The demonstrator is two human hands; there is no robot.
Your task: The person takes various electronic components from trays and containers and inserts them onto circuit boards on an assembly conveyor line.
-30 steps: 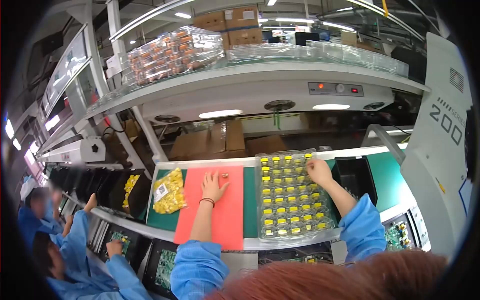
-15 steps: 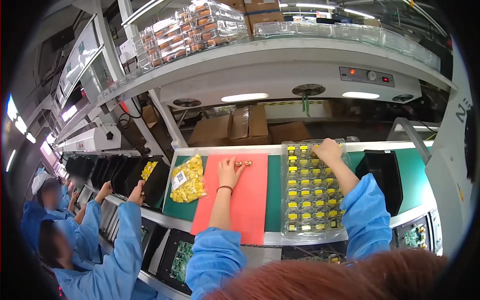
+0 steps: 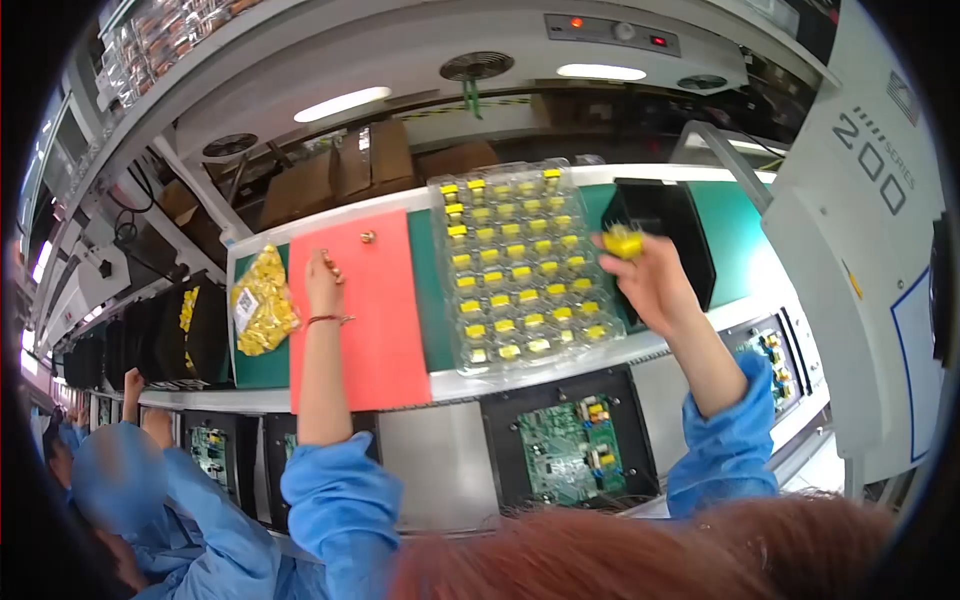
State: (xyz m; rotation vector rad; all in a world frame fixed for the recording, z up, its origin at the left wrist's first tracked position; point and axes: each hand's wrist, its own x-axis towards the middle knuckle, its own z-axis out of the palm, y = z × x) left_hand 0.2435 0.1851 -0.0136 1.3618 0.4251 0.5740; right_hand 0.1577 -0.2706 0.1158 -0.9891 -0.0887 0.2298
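Over the red mat (image 3: 385, 310), my left hand (image 3: 322, 285) is closed on a small copper-coloured component (image 3: 331, 267), its details too small to make out. Another such component (image 3: 368, 237) lies on the mat, to the right of that hand. My right hand (image 3: 648, 275) grips a yellow transformer (image 3: 622, 243) with thin pins on its upper side, in the air right of the tray. Rows of yellow transformers sit in the clear plastic tray (image 3: 612, 318) between my two hands.
A bag of yellow parts (image 3: 262, 310) lies left of the mat. Behind my right hand stands a black bin (image 3: 690, 215). Along the front, a green circuit board (image 3: 560, 450) rests in a black carrier. At the left, a co-worker in a blue sleeve (image 3: 215, 510) sits close by.
My right hand has come away from the tray's far end, moving right and nearer with a transformer. My left hand has taken one copper-coloured component from the mat. The view has swung right and down.
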